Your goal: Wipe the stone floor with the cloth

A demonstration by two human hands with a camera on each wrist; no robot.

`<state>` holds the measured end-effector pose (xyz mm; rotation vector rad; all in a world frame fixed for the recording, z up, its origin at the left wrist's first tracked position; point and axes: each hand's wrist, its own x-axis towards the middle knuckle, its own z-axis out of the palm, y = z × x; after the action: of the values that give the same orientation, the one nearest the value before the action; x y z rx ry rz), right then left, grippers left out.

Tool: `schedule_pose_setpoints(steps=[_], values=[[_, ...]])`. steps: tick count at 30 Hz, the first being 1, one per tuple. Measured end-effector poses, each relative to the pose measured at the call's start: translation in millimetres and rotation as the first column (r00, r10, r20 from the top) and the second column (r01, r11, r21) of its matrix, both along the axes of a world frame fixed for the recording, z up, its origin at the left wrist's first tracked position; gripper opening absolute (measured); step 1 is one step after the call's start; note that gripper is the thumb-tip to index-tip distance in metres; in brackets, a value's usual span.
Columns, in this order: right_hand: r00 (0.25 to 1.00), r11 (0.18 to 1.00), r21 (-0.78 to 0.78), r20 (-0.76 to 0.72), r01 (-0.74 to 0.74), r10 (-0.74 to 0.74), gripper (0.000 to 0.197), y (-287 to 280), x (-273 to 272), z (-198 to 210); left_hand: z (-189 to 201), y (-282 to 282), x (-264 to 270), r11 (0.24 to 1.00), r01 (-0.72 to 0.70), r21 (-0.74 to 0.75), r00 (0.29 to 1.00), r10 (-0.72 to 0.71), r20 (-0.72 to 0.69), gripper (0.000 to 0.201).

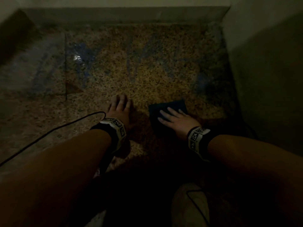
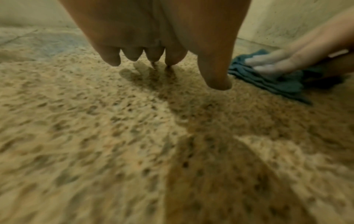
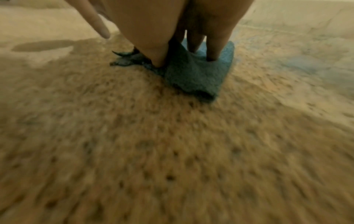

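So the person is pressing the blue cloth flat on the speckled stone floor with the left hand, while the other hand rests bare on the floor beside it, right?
Not quite: the hands are swapped. The head view shows the right hand pressing the blue cloth flat on the speckled stone floor, fingers straight, while the left hand rests bare on the floor beside it.

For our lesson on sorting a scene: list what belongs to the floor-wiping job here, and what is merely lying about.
Belongs to the job:
- blue cloth, flat on the floor
- stone floor, speckled
- right hand, pressing the cloth with straight fingers
- left hand, resting on bare floor beside the cloth, not touching it

Just lying about:
- black cable, trailing over the floor
- wall on the right
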<state>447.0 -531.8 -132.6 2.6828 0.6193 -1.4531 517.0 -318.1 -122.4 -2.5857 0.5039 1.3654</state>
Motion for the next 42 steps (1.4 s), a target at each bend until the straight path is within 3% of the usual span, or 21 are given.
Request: schedule_pose_setpoints(steps=[9,15,19,24,30,42], values=[[0.994,0.998,0.02,0.093,-0.055,0.052,0.078,-15,13,-3,-9,-37,8,0.989,0.114,0.099,0.993,-0.117,0.025,0.096],[0.965,0.974,0.027,0.132,0.225,-0.226,0.078,-16,53,-1,-13,-40,20,0.986,0.135,0.097,0.987,-0.142,0.073,0.096],[0.948,0.954,0.015,0.114,0.299,-0.299,0.085,-14,69,-2,-10,-38,29,0.991,0.111,0.078,0.991,-0.116,0.063,0.1],[0.967,0.975,-0.028,0.141,0.219,-0.213,0.07,-12,53,0,-9,-39,29,0.988,0.139,0.068,0.987,-0.144,0.065,0.098],[0.99,0.988,-0.09,0.076,0.129,-0.122,0.077,-36,-5,3,-10,-49,23,0.975,0.223,0.007,0.973,-0.223,0.067,0.097],[0.951,0.963,-0.004,0.156,0.271,-0.267,0.074,-41,-9,-16,-15,-67,17,0.983,0.184,-0.009,0.982,-0.183,0.051,0.095]])
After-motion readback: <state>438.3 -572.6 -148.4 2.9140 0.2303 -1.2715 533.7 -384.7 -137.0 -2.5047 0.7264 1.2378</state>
